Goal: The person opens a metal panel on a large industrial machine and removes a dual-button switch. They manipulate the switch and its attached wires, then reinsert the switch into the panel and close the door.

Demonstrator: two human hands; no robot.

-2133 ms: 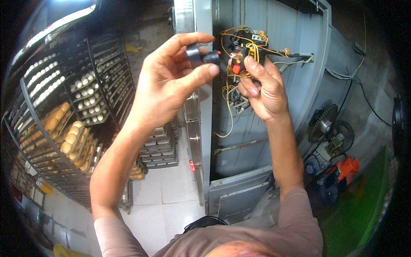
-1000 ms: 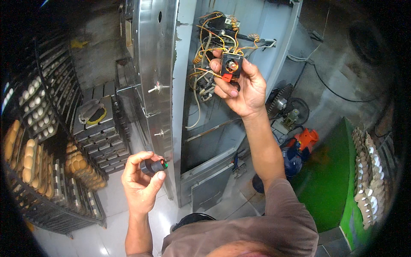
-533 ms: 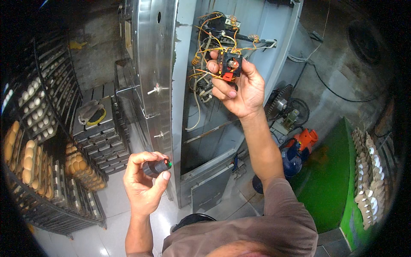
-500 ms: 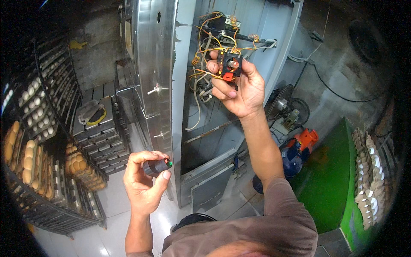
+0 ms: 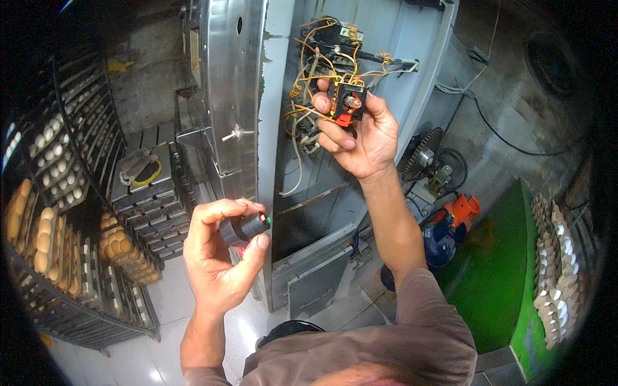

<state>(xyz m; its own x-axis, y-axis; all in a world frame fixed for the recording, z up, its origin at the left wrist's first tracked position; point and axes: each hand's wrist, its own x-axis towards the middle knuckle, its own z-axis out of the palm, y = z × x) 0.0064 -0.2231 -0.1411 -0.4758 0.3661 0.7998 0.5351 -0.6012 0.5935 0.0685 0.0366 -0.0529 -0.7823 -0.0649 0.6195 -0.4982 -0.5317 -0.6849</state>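
Stainless-steel cabinet (image 5: 232,96) standing open, a person is working on its wiring.

The right hand (image 5: 360,132) is pinching a black-and-orange switch block (image 5: 347,103) against the yellow wires (image 5: 309,83); the left hand (image 5: 219,257), lower and nearer, is curling around a black knob (image 5: 244,228). Refitting seemingly comes next, needing careful alignment.

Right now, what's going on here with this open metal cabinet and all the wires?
A person stands at an open metal cabinet with loose yellow and orange wiring inside. The right hand holds a small black and red switch block up against the wires, which run to it. The left hand is lower, away from the cabinet, pinching a small black cylindrical part with a green tip. Racks of bread rolls stand to the left.
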